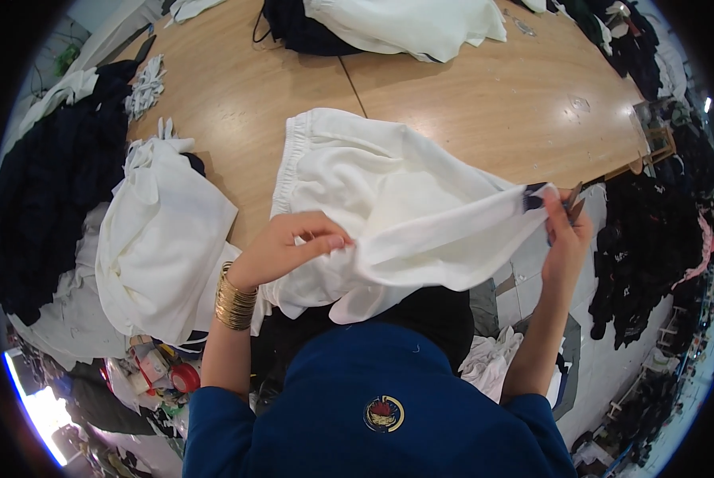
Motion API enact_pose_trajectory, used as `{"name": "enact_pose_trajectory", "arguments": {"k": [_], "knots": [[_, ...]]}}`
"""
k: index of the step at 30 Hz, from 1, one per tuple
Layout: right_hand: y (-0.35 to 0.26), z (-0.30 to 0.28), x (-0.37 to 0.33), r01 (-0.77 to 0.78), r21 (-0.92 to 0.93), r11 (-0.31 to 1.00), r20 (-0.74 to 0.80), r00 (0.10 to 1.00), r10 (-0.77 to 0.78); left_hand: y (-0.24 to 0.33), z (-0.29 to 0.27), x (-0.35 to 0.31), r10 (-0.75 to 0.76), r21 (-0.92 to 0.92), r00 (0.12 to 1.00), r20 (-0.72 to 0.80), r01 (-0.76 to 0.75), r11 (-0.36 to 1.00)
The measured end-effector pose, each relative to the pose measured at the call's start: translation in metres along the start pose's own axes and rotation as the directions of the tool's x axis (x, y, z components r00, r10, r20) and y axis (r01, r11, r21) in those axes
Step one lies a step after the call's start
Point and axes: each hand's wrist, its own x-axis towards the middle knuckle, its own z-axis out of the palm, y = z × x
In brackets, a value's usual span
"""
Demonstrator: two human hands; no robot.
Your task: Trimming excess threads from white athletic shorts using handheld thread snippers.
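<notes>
White pants (pixel 420 191) with a gathered elastic waistband (pixel 291 163) lie partly on the table and partly over its near edge. My left hand (pixel 293 247), with gold bangles at the wrist, is closed in a pinch at the middle of the cloth. At the right, my right hand (pixel 565 231) grips a leg end with a small navy patch (pixel 534 197), pulling the leg taut off the table. Pointed metal blades (pixel 577 204), seemingly thread snips, stick out from the same hand; their handles are hidden by the fingers.
The wooden table (pixel 237 95) has a seam across it. White garments (pixel 162 239) hang at its left edge, beside a dark heap (pixel 50 199). More white cloth (pixel 412 24) lies at the far side. Black garments (pixel 647 247) are piled on the right.
</notes>
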Motion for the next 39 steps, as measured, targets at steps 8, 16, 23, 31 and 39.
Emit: {"name": "enact_pose_trajectory", "arguments": {"k": [8, 16, 23, 31, 39], "knots": [[0.043, -0.005, 0.003, 0.1, -0.493, 0.864, 0.037, 0.995, -0.094, -0.098, -0.027, 0.008, 0.082, 0.159, 0.609, -0.789, 0.074, 0.984], [0.014, 0.047, -0.017, -0.061, -0.164, 0.985, 0.404, 0.906, 0.124, -0.043, 0.042, 0.033, 0.024, 0.175, 0.83, -0.557, 0.09, 0.98], [0.039, 0.089, -0.032, -0.009, -0.2, 0.98, 0.443, 0.891, 0.099, -0.005, 0.099, 0.033, 0.13, 0.13, 0.987, -0.098, -0.117, 0.985], [-0.052, 0.04, -0.032, 0.002, 0.06, 0.998, 0.582, 0.813, -0.036, 0.022, 0.032, 0.07, 0.663, 0.753, 0.683, -0.307, -0.252, 0.608], [-0.095, -0.034, -0.01, -0.042, 0.258, 0.965, 0.323, 0.945, -0.045, 0.097, -0.022, 0.043, 0.231, -0.467, 0.973, -0.023, -0.215, 0.858]]}}
